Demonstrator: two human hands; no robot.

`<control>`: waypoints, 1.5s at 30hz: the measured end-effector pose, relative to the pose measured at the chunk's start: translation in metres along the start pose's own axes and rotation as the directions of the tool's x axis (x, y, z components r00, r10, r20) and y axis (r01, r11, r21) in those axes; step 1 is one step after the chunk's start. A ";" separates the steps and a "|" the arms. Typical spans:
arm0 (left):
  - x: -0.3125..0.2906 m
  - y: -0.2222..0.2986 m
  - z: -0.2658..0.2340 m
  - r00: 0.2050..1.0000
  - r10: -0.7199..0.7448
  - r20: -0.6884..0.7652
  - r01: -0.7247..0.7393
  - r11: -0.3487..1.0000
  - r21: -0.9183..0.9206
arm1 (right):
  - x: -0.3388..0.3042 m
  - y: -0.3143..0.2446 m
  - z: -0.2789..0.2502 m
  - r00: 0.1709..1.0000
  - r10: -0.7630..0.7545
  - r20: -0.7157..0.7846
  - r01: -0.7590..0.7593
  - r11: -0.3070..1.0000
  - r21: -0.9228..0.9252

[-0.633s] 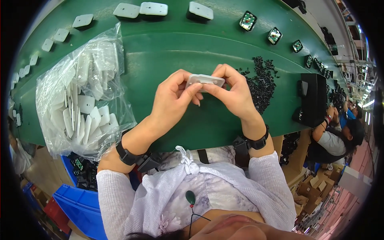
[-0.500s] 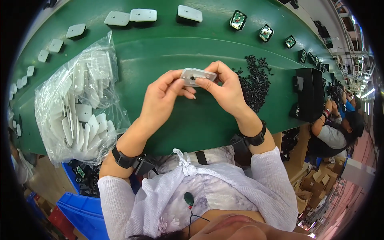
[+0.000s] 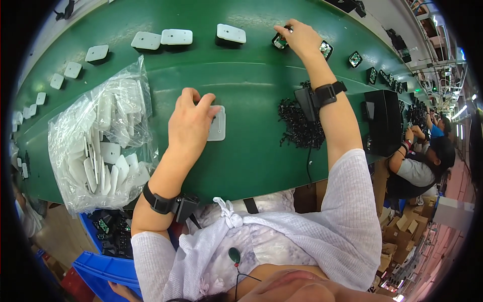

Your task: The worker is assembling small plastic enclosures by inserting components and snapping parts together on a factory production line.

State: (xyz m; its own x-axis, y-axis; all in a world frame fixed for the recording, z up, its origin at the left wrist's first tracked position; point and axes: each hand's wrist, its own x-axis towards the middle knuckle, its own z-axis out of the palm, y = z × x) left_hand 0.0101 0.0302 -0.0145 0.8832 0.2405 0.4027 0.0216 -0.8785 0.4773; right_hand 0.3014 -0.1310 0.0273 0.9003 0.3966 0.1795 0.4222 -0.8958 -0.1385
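Observation:
A white plastic cover lies on the green table in front of me. My left hand is at its left edge, fingers curved and apart, the fingertips close to its upper corner. Farther off and to the right, my right hand has its fingers closed around a small black housing with a green circuit board inside. The hand partly covers this housing. To its right stands another open black housing with a circuit board.
A clear plastic bag full of white covers lies left. Small black parts are heaped beneath my right forearm. A black box stands right, near a co-worker. White-topped units line the far left; a blue bin sits below.
The white cover has gone from between both hands onto the table. My right hand has reached out to the black housing; my left hand has come down slightly. The view has shifted a little.

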 end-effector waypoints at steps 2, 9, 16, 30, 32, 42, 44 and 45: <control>-0.004 0.006 -0.005 0.999 -0.005 0.046 0.001 0.996 0.089 | -0.006 -0.002 -0.005 1.000 0.008 -0.002 -0.008 0.999 0.037; -0.011 0.017 -0.008 0.978 0.076 0.195 -0.092 0.993 0.076 | -0.111 -0.025 -0.014 0.941 -0.322 0.107 0.097 0.558 0.824; 0.002 0.004 0.001 0.968 0.241 0.073 -0.227 0.961 -0.159 | -0.145 -0.028 -0.018 0.868 -0.497 -0.004 0.418 0.725 0.548; -0.006 -0.005 -0.027 0.966 0.220 0.139 -0.192 0.962 -0.192 | -0.179 -0.075 -0.014 0.768 -0.631 -0.108 0.579 0.613 0.538; -0.007 -0.005 -0.024 0.961 0.210 0.181 -0.179 0.968 -0.176 | -0.180 -0.074 -0.013 0.778 -0.617 -0.117 0.576 0.627 0.524; -0.021 0.010 -0.022 0.960 0.148 0.238 -0.160 0.986 0.035 | -0.190 -0.078 -0.003 0.740 -0.654 -0.158 0.658 0.654 0.372; -0.024 0.014 -0.016 0.969 0.176 0.174 -0.187 0.981 0.049 | -0.189 -0.073 0.001 0.730 -0.649 -0.217 0.681 0.663 0.311; -0.024 0.014 -0.012 0.965 0.218 0.144 -0.230 0.970 0.077 | -0.187 -0.072 0.000 0.733 -0.644 -0.217 0.675 0.650 0.351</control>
State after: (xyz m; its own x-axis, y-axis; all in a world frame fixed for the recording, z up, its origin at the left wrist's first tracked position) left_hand -0.0165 0.0173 -0.0084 0.9247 -0.0182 0.3804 -0.1461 -0.9393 0.3104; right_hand 0.1030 -0.1408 0.0035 0.3651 0.8247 0.4319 0.9187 -0.2442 -0.3103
